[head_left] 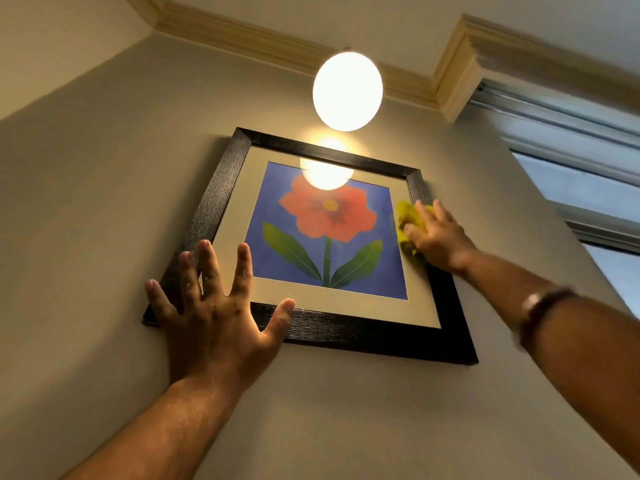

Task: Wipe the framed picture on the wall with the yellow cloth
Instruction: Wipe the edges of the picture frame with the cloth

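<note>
A framed picture (pixel 346 336) hangs on the beige wall: black frame, cream mat, a red flower on blue. My left hand (pixel 214 306) lies flat with fingers spread over the frame's lower left corner. It holds nothing. My right hand (pixel 438 235) presses a bunched yellow cloth (pixel 408 221) against the right side of the picture, where the glass meets the frame. Most of the cloth is hidden under that hand. A bracelet sits on my right wrist.
A round lit lamp (pixel 347 91) hangs above the frame and glares in the glass. Cream crown moulding (pixel 277 46) runs along the ceiling. A window with a grey frame (pixel 588 188) is on the right.
</note>
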Tool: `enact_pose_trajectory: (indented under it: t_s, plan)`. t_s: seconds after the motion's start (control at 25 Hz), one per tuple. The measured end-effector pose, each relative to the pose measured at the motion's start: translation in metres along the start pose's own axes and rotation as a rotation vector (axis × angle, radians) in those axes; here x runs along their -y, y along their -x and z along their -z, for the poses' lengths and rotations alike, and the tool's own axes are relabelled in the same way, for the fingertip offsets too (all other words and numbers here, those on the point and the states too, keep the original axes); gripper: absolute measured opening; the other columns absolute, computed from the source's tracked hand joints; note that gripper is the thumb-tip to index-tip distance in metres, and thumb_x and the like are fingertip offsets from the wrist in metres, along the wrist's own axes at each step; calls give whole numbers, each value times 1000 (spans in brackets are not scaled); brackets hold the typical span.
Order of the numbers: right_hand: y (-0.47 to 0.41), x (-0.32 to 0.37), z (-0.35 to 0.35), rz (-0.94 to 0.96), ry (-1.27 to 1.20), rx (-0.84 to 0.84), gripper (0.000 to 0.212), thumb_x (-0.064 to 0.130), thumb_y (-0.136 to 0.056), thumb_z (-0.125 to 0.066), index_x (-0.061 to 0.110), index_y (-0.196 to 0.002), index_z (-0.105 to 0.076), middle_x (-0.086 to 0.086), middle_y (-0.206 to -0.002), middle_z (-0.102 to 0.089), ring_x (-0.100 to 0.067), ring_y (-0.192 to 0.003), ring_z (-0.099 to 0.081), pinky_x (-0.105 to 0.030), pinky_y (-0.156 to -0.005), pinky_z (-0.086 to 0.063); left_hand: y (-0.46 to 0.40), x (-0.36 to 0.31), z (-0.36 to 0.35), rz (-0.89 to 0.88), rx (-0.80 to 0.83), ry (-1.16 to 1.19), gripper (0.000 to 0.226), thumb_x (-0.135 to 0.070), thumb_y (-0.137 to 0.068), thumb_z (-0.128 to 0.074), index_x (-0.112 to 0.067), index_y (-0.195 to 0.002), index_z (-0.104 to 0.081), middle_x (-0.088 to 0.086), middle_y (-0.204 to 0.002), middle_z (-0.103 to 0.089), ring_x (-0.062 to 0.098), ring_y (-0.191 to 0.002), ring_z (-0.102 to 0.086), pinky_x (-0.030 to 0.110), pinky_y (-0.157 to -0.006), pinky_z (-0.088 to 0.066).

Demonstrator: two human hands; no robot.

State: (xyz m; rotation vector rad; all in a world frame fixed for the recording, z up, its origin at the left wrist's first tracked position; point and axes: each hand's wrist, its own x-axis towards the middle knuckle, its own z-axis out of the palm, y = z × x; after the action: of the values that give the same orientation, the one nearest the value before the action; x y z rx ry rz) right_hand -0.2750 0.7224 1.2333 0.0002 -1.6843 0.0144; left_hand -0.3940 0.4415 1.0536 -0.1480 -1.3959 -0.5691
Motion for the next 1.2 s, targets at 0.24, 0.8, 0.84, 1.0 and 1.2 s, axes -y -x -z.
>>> enact_pose_trajectory:
  t_s: [0.24, 0.8, 0.84, 1.0, 1.2]
  plan:
    - [-8, 9, -4, -75, 64, 72, 70, 51, -91, -39, 32, -151, -9, -6, -163, 2, -32, -148, 2, -46, -119, -6, 0, 1, 4, -2, 14, 25, 95, -83, -75, -13, -31, -154, -4, 20, -163, -5, 40, -149, -5, 61, -117, -7]
    - [87, 135, -61, 553, 197, 217, 67, 49, -92, -36, 29, -151, -12, -5, -162, -3, -26, -149, 7, -41, -120, 4, 2, 45, 32, -176, 160, 234, 122, -75, -73, -49, -6, -150, 17, 18, -163, -7, 29, -149, -16, 37, -119, -15]
    - [90, 112, -53, 563, 208, 201, 65, 47, -94, -34, 28, -151, -10, -4, -162, -3, -25, -149, 7, -40, -121, 5, 2, 49, 33, -197, 172, 255, 121, -74, -74, -50, -9, -150, 19, 16, -163, -6, 27, -150, -14, 36, -120, -12]
    - [76, 53, -1, -104, 128, 261, 67, 49, -95, -36, 31, -151, -5, -5, -163, 2, -34, -148, 7, -48, -121, -3, 3, 45, 33, -210, 195, 266, 113, -74, -77, -46, -25, -144, 31, 15, -164, 1, 24, -152, -3, 35, -121, -3]
    - [165, 100, -36, 298, 63, 281, 104, 80, -67, -49, 33, -150, -8, -4, -163, -5, -35, -148, 1, -52, -120, -11, 2, 47, 42, -216, 312, 216, 106, -60, -75, -48, -24, -151, 18, 13, -164, 6, 25, -151, 2, 37, -122, -1]
